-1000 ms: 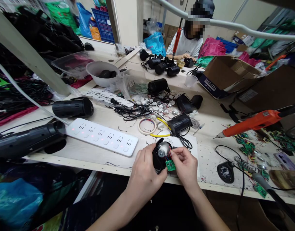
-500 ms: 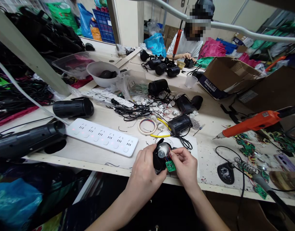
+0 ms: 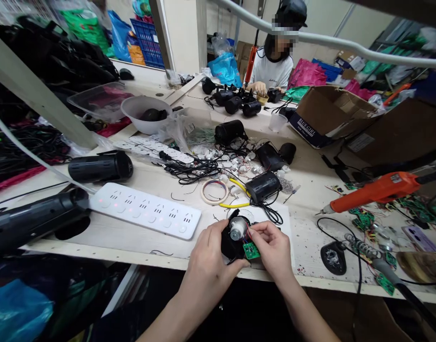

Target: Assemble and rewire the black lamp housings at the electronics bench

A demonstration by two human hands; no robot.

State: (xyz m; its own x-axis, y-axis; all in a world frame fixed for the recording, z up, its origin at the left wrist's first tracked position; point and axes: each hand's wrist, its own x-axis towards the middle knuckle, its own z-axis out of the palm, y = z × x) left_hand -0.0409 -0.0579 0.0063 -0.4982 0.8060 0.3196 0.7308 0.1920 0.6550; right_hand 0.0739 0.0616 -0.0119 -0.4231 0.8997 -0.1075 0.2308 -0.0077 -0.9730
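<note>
My left hand is wrapped round the left side of a black housing at the bench's front edge. A silver and white motor sits in the housing, with red and blue wires beside it. A small green circuit board hangs at its lower right. The thumb and fingers of my right hand are pinched together on the thin red wires, close to the board. White paper lies under the work.
To the left are a white power strip and black cylinders. An orange electric screwdriver hangs at right, above a soldering iron and circuit boards. Cables and small parts lie behind. A person works across the bench.
The view has shifted slightly. The motor has tilted a little in the housing while both hands keep their holds. Across the bench, the person's hand has moved to a small yellow bowl.
</note>
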